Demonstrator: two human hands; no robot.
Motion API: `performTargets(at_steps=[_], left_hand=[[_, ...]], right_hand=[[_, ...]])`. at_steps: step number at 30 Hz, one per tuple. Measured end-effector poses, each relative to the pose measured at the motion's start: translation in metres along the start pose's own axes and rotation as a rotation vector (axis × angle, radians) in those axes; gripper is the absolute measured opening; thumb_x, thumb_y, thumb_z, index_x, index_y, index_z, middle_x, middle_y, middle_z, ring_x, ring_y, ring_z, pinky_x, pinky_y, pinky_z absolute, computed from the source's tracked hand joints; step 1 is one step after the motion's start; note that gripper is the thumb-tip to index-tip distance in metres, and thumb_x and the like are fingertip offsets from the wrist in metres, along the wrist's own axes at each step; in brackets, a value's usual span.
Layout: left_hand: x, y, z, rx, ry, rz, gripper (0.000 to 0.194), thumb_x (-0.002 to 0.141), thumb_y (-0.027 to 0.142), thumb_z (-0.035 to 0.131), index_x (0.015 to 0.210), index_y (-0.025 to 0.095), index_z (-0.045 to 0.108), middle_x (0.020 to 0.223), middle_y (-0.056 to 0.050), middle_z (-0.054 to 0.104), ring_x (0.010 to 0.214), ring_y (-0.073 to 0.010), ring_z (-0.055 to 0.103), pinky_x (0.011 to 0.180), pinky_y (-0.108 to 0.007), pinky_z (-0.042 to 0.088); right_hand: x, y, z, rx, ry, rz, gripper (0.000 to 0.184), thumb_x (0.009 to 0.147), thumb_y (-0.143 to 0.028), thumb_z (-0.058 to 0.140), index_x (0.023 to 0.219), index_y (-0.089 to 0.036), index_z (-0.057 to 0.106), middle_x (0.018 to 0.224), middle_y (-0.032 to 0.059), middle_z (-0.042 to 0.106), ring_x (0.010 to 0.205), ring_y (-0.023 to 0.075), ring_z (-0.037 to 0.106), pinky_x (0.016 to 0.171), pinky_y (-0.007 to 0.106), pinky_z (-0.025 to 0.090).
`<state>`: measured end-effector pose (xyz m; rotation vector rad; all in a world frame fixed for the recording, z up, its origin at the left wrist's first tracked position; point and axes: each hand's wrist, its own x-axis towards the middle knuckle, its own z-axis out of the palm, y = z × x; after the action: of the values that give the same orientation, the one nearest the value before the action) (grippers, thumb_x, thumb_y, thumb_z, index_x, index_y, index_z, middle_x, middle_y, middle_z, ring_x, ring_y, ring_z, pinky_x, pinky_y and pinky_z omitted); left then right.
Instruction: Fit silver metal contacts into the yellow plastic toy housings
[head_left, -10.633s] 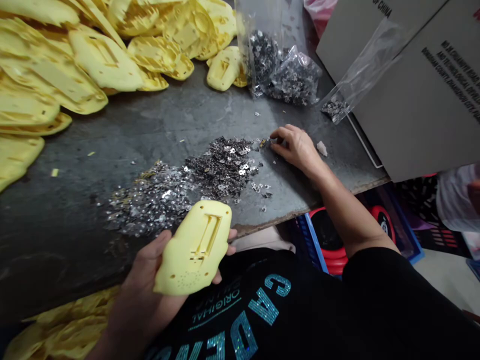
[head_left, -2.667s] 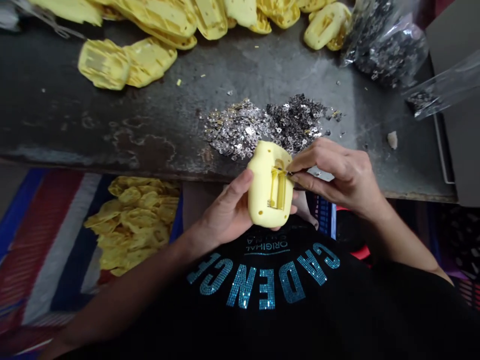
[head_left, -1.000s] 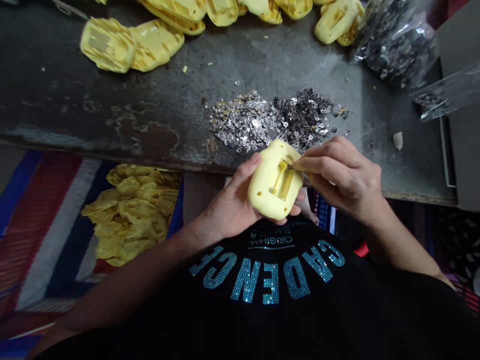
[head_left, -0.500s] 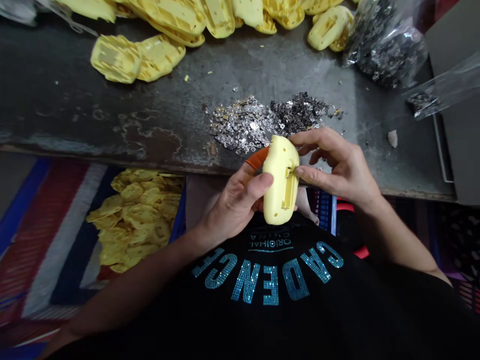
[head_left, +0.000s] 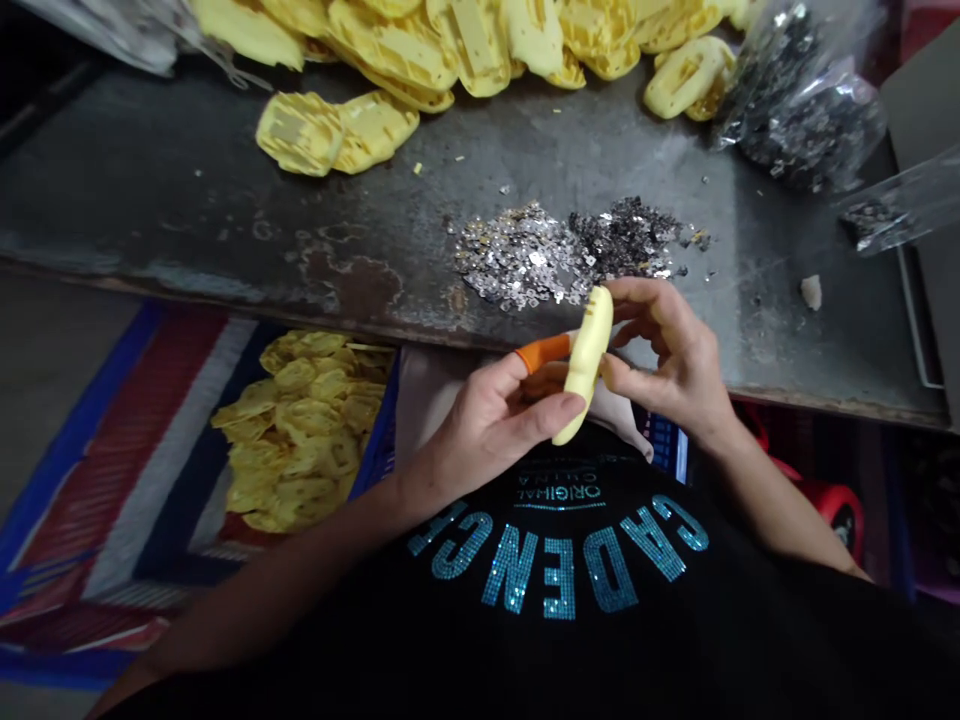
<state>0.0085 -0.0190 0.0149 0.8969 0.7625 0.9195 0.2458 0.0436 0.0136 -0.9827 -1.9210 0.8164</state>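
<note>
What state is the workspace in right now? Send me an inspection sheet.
surface: grey metal bench top, stained and worn, with scattered specks.
job's things: yellow moulded plastic shell, held edge-on; heap of small metal pieces beyond it.
clutter: pile of yellow shells; clear bag of metal pieces; white lump.
hands: left hand, with orange fingertip cover, and right hand both hold the shell.
cables: nothing seen.
surroundings: more yellow shells in a blue-edged crate below the bench.

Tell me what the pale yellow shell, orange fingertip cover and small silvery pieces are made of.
The pale yellow shell looks like moulded plastic: smooth, even colour. The orange fingertip cover looks like rubber, matte. The small silvery pieces look like stamped metal, glinting; exact metal unclear.
</note>
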Motion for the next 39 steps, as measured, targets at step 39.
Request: performTargets(at_steps=[39], left_hand=[[-0.003,0.018,-0.035,-0.287,0.396,0.013,0.060,0.105,0.069,0.065,0.139,0.023,0.082,0.133,-0.011,0.085,0.102,-0.0262,0.084,0.069,-0.026,0.069]], right_hand=[[0.027,0.038,0.018,-0.773,-0.105,-0.053,0.019,0.113,-0.036,0.062,0.109,-0.032,0.080,0.110,0.0049,0.073,0.111,0.0293,0.056,0.103,0.056,0.045]])
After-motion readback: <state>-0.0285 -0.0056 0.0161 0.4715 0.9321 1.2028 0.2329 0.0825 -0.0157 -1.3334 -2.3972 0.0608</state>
